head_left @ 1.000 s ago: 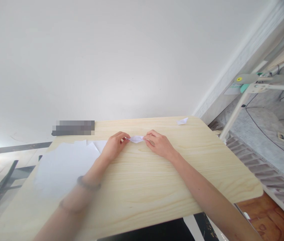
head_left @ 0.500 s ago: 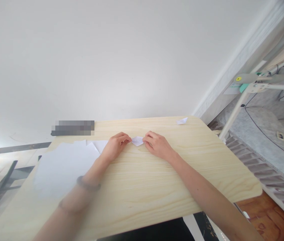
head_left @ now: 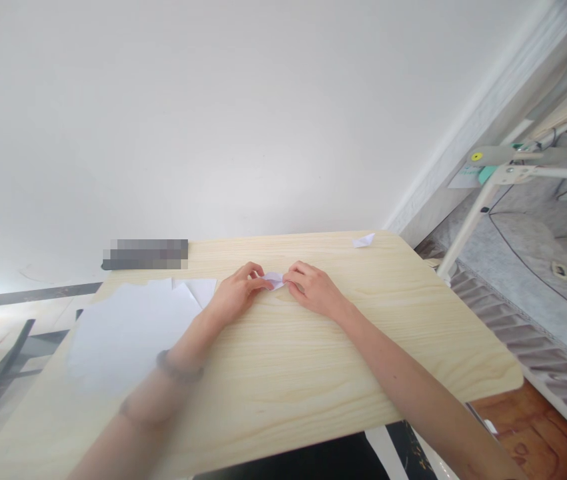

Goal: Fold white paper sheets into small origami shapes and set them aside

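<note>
A small piece of folded white paper point(head_left: 273, 279) is held between my two hands, low over the middle of the wooden table point(head_left: 303, 373). My left hand point(head_left: 236, 291) has its thumb and fingers closed on the paper's left end, the thumb lying over its near side. At the right end, my right hand point(head_left: 311, 287) pinches the paper between thumb and fingertips. Both ends of the paper are partly hidden by the fingers. To the left of my left hand lie several loose white sheets point(head_left: 128, 327), overlapping one another, beneath my left forearm.
Another small folded white paper point(head_left: 363, 241) lies near the table's far right corner. A blurred-out dark grey object point(head_left: 146, 255) sits at the far left edge. A white wall point(head_left: 263, 120) rises behind the table, and a white metal frame point(head_left: 478, 213) stands to the right.
My left hand has shifted slightly to the right, and its thumb has moved further onto the paper. Less of the folded paper shows between the hands. My right hand has hardly moved.
</note>
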